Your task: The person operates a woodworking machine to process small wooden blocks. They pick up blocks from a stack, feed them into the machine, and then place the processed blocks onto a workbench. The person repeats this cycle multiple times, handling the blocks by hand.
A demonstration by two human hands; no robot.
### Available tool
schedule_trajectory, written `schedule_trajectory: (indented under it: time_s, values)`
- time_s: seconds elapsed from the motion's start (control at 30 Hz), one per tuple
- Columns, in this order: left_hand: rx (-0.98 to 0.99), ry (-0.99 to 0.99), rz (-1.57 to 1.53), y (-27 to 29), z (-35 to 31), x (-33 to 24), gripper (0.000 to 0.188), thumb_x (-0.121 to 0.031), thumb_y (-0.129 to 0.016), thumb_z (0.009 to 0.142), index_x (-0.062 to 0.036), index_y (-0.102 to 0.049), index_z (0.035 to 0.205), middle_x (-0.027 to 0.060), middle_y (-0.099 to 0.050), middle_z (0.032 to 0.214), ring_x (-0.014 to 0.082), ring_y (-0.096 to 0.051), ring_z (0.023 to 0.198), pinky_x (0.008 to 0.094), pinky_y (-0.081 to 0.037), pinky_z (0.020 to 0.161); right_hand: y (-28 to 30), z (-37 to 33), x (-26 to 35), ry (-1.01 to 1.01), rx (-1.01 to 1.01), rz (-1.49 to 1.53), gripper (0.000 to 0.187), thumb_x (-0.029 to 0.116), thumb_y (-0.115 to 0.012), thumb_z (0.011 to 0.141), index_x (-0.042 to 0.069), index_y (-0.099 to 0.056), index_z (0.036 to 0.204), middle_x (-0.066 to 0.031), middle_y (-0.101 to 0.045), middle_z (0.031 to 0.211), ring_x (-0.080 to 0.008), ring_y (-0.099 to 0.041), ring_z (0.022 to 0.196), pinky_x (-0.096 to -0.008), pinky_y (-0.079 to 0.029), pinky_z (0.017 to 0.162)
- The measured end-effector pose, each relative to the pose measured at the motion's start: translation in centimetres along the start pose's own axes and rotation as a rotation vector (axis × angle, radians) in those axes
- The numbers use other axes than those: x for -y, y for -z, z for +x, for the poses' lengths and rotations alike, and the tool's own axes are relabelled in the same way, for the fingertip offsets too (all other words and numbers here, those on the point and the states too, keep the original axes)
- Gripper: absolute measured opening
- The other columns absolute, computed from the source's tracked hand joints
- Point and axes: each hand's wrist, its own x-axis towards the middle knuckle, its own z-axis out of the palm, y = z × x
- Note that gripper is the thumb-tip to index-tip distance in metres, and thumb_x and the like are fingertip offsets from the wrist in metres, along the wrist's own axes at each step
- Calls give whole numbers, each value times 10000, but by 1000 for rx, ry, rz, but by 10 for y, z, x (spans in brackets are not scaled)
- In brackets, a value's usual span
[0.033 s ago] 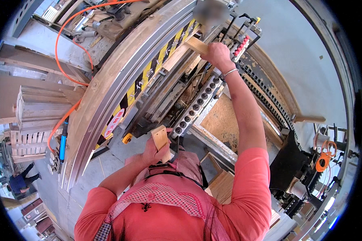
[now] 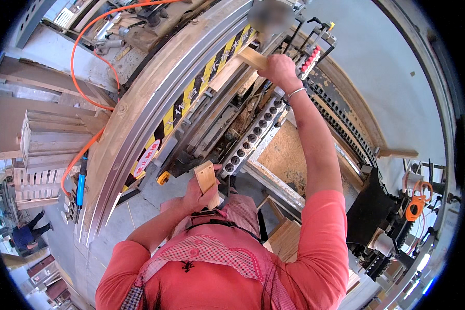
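Close to my body, my left hand is closed round a short, pale wooden block that is held upright and shows small dark holes near its top. My right arm reaches far out over the machine. At its end, my right hand grips a flat piece of wood, which lies across the far part of the machine bed. Against it, a longer pale wooden strip runs alongside the yellow and black striped guard. My right fingertips are partly hidden by the hand itself.
A white rail with a row of round black holes runs diagonally before me. Sawdust covers a framed panel at right. An orange hose and stacked boards are at left. A person is visible at far left.
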Motion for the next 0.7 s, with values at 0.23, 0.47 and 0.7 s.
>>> schedule_trajectory:
  time_s: [0.23, 0.47, 0.7]
  values:
    - [2, -31, 63, 1, 4, -5, 317, -64, -536, 789, 29, -510, 1091, 127, -571, 1045, 185, -575, 749, 304, -461, 686, 0, 1, 0, -25, -11, 8, 386, 391, -697, 629, 31, -681, 768, -167, -647, 766, -311, -641, 745, -373, -523, 699]
    - [11, -46, 48, 0, 5, 2, 349, -57, -535, 792, 26, -491, 1128, 126, -568, 1008, 184, -573, 744, 303, -460, 681, -6, 4, 1, -36, -47, 5, 398, 399, -720, 598, 33, -680, 752, -156, -647, 760, -306, -642, 728, -378, -525, 677]
    - [2, -74, 51, 0, 6, 0, 396, -52, -539, 792, 22, -473, 1175, 110, -568, 896, 189, -566, 735, 309, -458, 689, -8, 7, 2, -58, -41, 8, 373, 367, -734, 577, 38, -675, 743, -155, -652, 769, -302, -647, 746, -373, -530, 689]
